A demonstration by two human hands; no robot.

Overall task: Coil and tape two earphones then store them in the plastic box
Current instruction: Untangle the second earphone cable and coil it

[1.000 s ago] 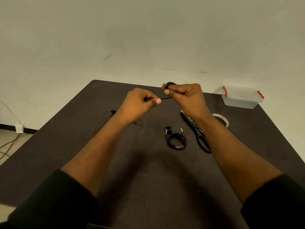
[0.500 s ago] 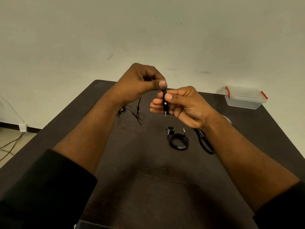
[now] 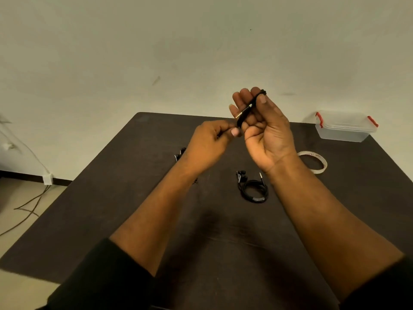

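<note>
My right hand (image 3: pixel 266 128) is raised above the dark table (image 3: pixel 116 198), palm toward me. A black earphone cable (image 3: pixel 247 110) is wound around its fingers, the thumb pressing the loops and the plug showing. My left hand (image 3: pixel 211 143) sits just left of and below it, pinching the same cable. That earphone's earbuds (image 3: pixel 180 153) lie on the table behind my left wrist. A second earphone (image 3: pixel 253 187), coiled and taped, rests on the table between my forearms. The clear plastic box (image 3: pixel 345 127) with red clips stands shut at the far right.
A roll of tape (image 3: pixel 314 162) lies on the table right of my right wrist. The scissors seen earlier are hidden behind my right forearm. A wall runs behind the table, and cables trail over the floor at the left.
My right hand has risen and turned palm toward me with the cable around its fingers. My left hand has dropped from above to below and left of it.
</note>
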